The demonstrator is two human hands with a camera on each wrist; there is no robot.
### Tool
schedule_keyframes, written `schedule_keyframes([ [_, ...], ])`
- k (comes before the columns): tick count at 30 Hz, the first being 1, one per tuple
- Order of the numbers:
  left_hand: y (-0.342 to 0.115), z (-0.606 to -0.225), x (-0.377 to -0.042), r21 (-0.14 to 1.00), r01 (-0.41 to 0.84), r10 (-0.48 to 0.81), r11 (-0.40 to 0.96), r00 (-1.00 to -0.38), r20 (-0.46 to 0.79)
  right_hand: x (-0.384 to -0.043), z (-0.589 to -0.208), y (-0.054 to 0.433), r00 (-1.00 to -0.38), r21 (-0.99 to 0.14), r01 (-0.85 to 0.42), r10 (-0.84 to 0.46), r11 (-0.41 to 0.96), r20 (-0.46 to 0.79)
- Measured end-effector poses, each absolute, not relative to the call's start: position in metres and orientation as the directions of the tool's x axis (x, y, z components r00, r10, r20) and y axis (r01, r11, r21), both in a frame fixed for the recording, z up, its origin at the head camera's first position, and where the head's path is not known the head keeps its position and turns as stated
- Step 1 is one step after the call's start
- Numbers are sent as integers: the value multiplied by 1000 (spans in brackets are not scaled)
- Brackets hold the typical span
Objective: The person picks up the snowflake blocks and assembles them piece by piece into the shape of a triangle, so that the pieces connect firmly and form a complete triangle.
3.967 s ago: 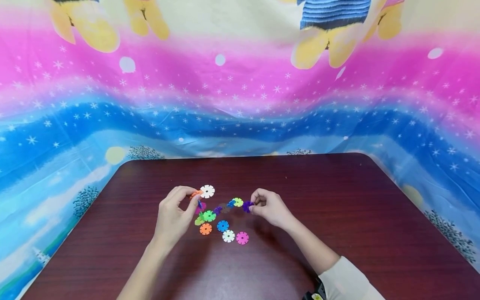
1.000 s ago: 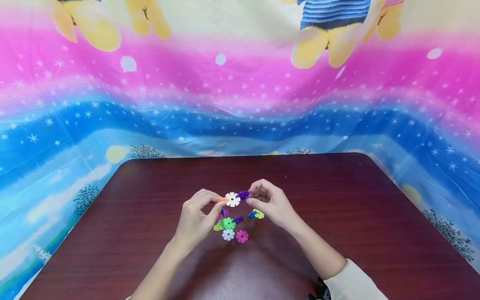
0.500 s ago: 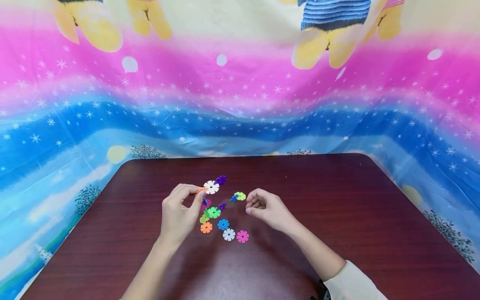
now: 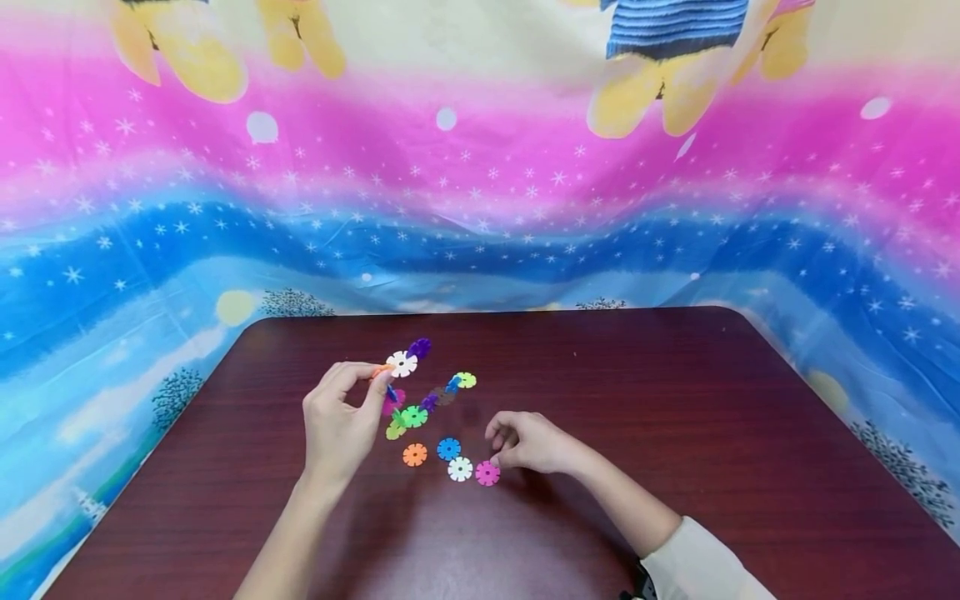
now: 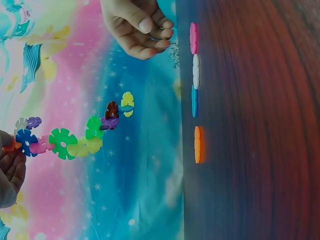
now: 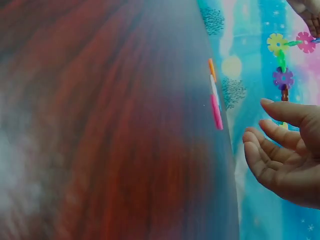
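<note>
My left hand [image 4: 341, 417] pinches an orange notched plastic disc [image 5: 10, 145] at the near end of a chain of snowflake discs [image 5: 62, 144] held above the table. A white disc [image 4: 402, 364] with a purple disc [image 4: 419, 348] slotted to it branches off by my fingertips. Pink, green, purple and brown discs follow along the chain, out to a yellow disc [image 4: 466, 380]. My right hand [image 4: 536, 442] holds nothing. Its fingers are loosely bent, over the table close by a loose pink disc [image 4: 487, 473].
Beside the pink disc, a loose white disc [image 4: 461, 469], a blue disc [image 4: 449, 449] and an orange disc [image 4: 415, 454] lie flat on the dark wooden table [image 4: 637, 375]. A printed cloth [image 4: 480, 183] hangs behind the table and along its sides.
My right hand brought the purple disc to the white one, let it go there, then moved down toward the loose pink disc. My left hand swung right, then back left with the chain.
</note>
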State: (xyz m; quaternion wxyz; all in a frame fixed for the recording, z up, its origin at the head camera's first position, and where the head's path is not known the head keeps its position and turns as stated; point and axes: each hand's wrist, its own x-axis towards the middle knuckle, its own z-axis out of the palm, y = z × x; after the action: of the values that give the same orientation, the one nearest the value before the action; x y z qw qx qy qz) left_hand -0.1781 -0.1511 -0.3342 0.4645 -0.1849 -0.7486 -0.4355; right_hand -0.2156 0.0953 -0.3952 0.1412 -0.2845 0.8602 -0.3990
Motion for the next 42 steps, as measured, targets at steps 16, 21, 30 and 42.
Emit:
schedule_keyframes([
  [16,-156,-336,-183,475,678,-148,561,-483,863,-219,-409,86,-763,-656,-458,-644,599,-55],
  [21,-155,-336,-183,485,672,-149,560,-494,857,-217,-411,85,-764,-614,-489,-644,619,-42],
  [30,-154,-338,-182,487,670,-135,560,-506,852,-214,-412,83,-752,-527,-548,-659,650,-30],
  [42,-150,-339,-181,477,683,-104,553,-512,853,-214,-410,90,-773,-637,-485,-634,600,-9],
])
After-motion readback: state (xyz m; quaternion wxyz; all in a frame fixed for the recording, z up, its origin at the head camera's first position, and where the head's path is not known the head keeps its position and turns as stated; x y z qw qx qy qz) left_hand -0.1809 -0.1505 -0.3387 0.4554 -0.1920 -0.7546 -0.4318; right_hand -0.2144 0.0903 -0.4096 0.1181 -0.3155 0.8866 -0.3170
